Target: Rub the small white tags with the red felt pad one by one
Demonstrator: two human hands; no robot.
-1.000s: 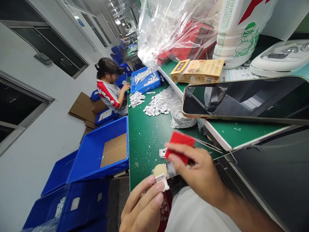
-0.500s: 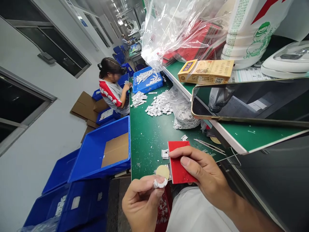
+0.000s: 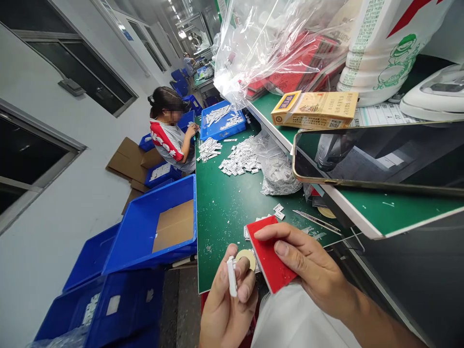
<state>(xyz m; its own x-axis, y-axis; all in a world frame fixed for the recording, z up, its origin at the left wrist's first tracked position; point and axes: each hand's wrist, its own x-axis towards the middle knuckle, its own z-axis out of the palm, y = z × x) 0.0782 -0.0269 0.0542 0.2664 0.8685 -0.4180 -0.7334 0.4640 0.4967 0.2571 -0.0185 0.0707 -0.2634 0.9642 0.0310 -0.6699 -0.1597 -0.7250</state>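
My left hand, low in the middle, holds a small white plastic part between its fingers, with the part's long side upright. Just to the right, my right hand grips a flat red block, thumb and forefinger lying on its red face. The block is tilted and does not touch the white part. Behind the left fingertips lies a round yellowish disc, partly covered. Small white pieces rest on the green table beyond the block.
White parts are heaped beside a filled clear bag. Tweezers lie at right, below a shelf edge carrying a phone and a yellow box. A large blue bin stands left; a co-worker sits beyond.
The white part has turned from lying crosswise to upright as my left hand rotated and its fingers shifted. The red block has tilted, its top edge moving slightly left.
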